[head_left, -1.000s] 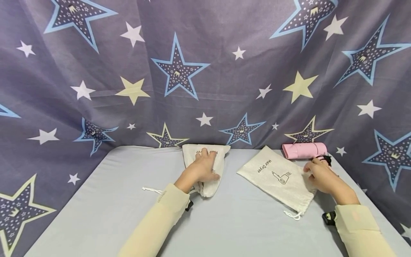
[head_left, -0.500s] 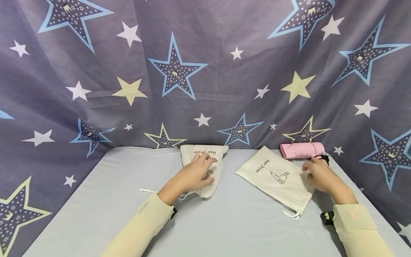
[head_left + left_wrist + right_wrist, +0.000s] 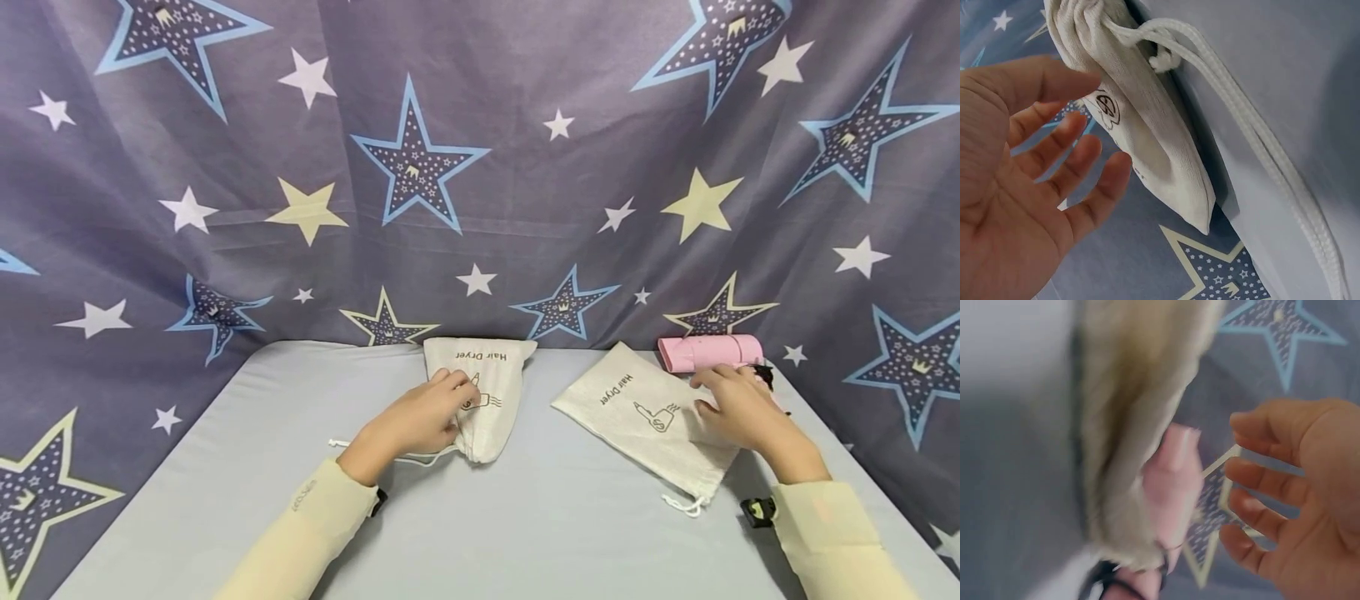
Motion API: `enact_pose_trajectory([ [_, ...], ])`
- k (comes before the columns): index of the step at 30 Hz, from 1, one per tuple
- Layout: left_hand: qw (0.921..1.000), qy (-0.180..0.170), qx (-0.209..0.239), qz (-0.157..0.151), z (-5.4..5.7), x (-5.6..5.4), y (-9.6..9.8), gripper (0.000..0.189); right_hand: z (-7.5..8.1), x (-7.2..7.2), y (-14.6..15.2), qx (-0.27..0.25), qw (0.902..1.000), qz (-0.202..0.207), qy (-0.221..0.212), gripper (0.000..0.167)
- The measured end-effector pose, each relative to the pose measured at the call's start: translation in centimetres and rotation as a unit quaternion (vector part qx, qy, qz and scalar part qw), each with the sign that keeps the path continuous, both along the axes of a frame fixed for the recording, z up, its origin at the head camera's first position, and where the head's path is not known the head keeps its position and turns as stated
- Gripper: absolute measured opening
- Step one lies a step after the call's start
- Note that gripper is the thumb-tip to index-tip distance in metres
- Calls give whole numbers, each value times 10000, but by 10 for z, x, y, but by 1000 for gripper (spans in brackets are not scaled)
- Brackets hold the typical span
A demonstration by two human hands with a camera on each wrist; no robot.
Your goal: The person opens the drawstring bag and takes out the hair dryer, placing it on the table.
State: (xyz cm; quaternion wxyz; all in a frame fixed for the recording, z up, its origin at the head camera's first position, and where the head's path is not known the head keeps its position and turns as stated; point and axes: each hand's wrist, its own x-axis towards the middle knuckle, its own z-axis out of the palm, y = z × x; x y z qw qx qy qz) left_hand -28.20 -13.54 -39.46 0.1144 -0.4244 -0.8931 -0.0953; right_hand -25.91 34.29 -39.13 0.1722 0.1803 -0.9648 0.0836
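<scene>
Two off-white drawstring bags printed "Hair Dryer" lie on the table. My left hand (image 3: 420,417) is at the near left side of the plump bag (image 3: 495,396). In the left wrist view its loosely bent fingers (image 3: 1102,197) hold nothing, beside the gathered neck and white drawstring (image 3: 1254,134). My right hand (image 3: 742,412) is over the right edge of the flatter bag (image 3: 622,400). In the right wrist view its relaxed fingers (image 3: 1263,478) grip nothing. Behind that bag lies a pink hair dryer (image 3: 708,352) with a black cord (image 3: 763,374), partly hidden by the hand.
A pale grey cloth covers the table (image 3: 555,533). A dark star-patterned curtain (image 3: 480,233) rises along the back and sides. The flatter bag's drawstring (image 3: 688,504) lies near its front corner.
My left hand has drawn back to the left and toward me, uncovering the plump bag's print. My right hand has shifted slightly left over the flatter bag. Both bags lie as before.
</scene>
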Motion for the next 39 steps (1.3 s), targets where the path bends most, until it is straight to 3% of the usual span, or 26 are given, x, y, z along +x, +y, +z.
enact_pose_trajectory([
  [3, 9999, 58, -86, -76, -1, 0, -3, 41, 7, 4, -15, 0, 9997, 233, 83, 26],
  [10, 9990, -216, -360, -149, 0, 4, -7, 37, 14, 10, -51, 153, 9975, 684, 134, 25],
  [16, 9985, -294, -451, -77, 0, 4, -8, 38, 12, 14, -76, 188, 9927, 1136, 353, 24],
  [23, 9979, -380, -509, -119, 0, 4, -6, 35, 8, 21, -113, 435, 9895, 1372, 133, 26],
  [28, 9974, -349, -556, -309, -5, 1, -3, 29, 9, 24, -144, 680, 9825, 1712, 281, 28],
  [34, 9972, -281, -439, -538, -5, 0, -2, 19, 11, 26, -174, 720, 9780, 1950, 156, 29],
  [39, 9970, -262, -482, -543, -3, 1, -3, 19, 7, 28, -192, 747, 9745, 2109, 178, 28],
])
